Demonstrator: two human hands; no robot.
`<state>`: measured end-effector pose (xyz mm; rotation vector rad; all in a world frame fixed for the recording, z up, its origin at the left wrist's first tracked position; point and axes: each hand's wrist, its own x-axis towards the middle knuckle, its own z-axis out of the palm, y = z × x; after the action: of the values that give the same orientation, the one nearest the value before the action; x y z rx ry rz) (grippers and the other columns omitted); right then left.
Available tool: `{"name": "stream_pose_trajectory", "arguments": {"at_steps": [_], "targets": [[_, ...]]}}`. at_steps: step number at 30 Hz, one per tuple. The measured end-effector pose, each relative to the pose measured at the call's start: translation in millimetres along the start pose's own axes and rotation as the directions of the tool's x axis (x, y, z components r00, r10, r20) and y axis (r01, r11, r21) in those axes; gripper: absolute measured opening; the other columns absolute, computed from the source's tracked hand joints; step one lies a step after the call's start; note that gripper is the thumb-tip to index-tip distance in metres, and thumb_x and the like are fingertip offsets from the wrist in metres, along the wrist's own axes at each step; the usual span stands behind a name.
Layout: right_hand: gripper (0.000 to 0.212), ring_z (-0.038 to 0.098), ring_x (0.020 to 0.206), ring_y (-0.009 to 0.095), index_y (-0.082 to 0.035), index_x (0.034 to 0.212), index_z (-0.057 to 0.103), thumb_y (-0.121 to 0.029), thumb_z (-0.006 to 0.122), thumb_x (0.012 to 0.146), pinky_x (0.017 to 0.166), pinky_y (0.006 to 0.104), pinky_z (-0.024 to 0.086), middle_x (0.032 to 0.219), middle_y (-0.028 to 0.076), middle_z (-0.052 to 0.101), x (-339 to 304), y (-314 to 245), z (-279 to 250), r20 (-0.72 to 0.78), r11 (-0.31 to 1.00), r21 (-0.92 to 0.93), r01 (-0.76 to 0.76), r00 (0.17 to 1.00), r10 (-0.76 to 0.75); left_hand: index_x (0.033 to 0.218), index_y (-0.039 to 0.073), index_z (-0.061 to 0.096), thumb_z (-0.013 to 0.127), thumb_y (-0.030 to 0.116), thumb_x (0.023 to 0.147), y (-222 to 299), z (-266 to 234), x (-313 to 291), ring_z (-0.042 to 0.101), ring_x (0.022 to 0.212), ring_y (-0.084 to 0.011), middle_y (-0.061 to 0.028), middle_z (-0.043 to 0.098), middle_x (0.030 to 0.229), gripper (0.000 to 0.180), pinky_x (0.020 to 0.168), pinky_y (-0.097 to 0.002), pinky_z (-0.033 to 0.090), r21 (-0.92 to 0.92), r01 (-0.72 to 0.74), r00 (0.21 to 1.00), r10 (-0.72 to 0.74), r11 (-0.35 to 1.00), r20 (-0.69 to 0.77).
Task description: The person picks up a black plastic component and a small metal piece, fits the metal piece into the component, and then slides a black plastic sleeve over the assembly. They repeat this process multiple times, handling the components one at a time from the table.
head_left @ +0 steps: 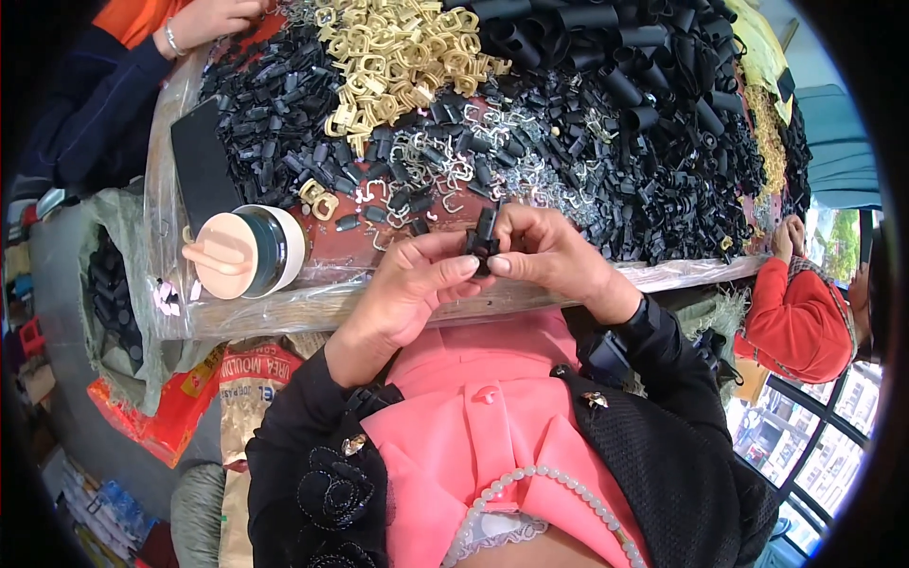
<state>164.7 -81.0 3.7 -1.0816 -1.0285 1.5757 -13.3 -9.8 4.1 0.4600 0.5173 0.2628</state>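
Note:
Above the table's near edge, a small black plastic part (482,241) is pinched between both hands. My left hand (417,284) grips its left side with thumb and fingers. From the right, my right hand (544,251) holds the same part with thumb and forefinger; the fingers hide some of it. Just beyond the hands lie bent silvery metal clips (445,161) and loose black plastic pieces (275,137). A heap of cream-coloured plastic rings (402,57) rises farther back.
A jar with a peach lid (227,254) stands at the table's left corner (218,324). Black tubular parts (634,57) are piled at the back right. A co-worker's hand (204,26) is at the far left, and another person's red sleeve (795,322) at the right. An open sack (123,293) holds black parts.

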Motion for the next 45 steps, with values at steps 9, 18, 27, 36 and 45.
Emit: {"name": "stream_pose_trajectory", "arguments": {"at_steps": [9,18,27,36,45], "targets": [[0.017,0.054,0.065,0.024,-0.005,0.088,0.052,-0.007,0.058,0.072,0.056,0.0289,0.044,0.074,0.009,0.051,107.1,-39.3,-15.0,0.178,0.163,-0.949,0.270,0.885,-0.430,0.104,-0.001,0.051,0.059,0.008,0.075,7.5,-17.2,-14.8,0.059,0.079,-0.0179,-0.0127,0.058,0.095,0.032,0.066,-0.0227,0.050,0.019,-0.096,0.994,0.097,0.995,-0.044],[0.019,0.050,0.058,0.013,-0.007,0.090,0.050,-0.010,0.060,0.074,0.053,0.0226,0.041,0.066,0.003,0.050,111.6,-28.2,-26.1,-0.092,0.387,-0.922,0.031,0.950,-0.297,0.103,-0.001,0.052,0.058,0.009,0.076,5.7,-22.3,-13.2,0.059,0.080,-0.0176,-0.0119,0.058,0.095,0.030,0.067,-0.0214,0.049,-0.077,-0.121,0.991,0.116,0.990,-0.064],[0.013,0.037,0.052,0.001,-0.006,0.081,0.045,-0.016,0.055,0.081,0.045,0.0141,0.028,0.065,-0.006,0.043,61.3,-19.1,-18.9,-0.233,0.968,-0.251,-0.007,0.971,-0.054,0.101,0.000,0.052,0.057,0.009,0.078,4.6,-12.6,-1.0,0.058,0.082,-0.0164,-0.0077,0.059,0.093,0.026,0.071,-0.0210,0.047,-0.152,-0.210,0.977,0.200,0.966,-0.080],[0.011,0.035,0.053,0.003,-0.007,0.082,0.045,-0.018,0.048,0.084,0.045,0.0156,0.026,0.063,-0.006,0.041,20.2,-17.5,-11.8,-0.052,0.951,0.246,-0.186,0.978,0.204,0.103,0.001,0.052,0.055,0.013,0.079,-1.8,-7.3,17.6,0.056,0.088,-0.0159,-0.0090,0.058,0.095,0.027,0.077,-0.0249,0.045,-0.196,-0.188,0.982,0.185,0.962,-0.034],[0.014,0.039,0.060,0.003,-0.003,0.083,0.048,-0.014,0.056,0.080,0.051,0.0174,0.031,0.071,-0.005,0.046,16.0,-19.5,-25.9,0.122,0.953,-0.211,-0.219,0.961,0.248,0.103,0.000,0.050,0.055,0.014,0.079,1.2,-7.2,22.5,0.056,0.089,-0.0196,-0.0118,0.057,0.096,0.028,0.079,-0.0307,0.046,-0.032,-0.100,0.995,0.101,0.994,0.008]]}}
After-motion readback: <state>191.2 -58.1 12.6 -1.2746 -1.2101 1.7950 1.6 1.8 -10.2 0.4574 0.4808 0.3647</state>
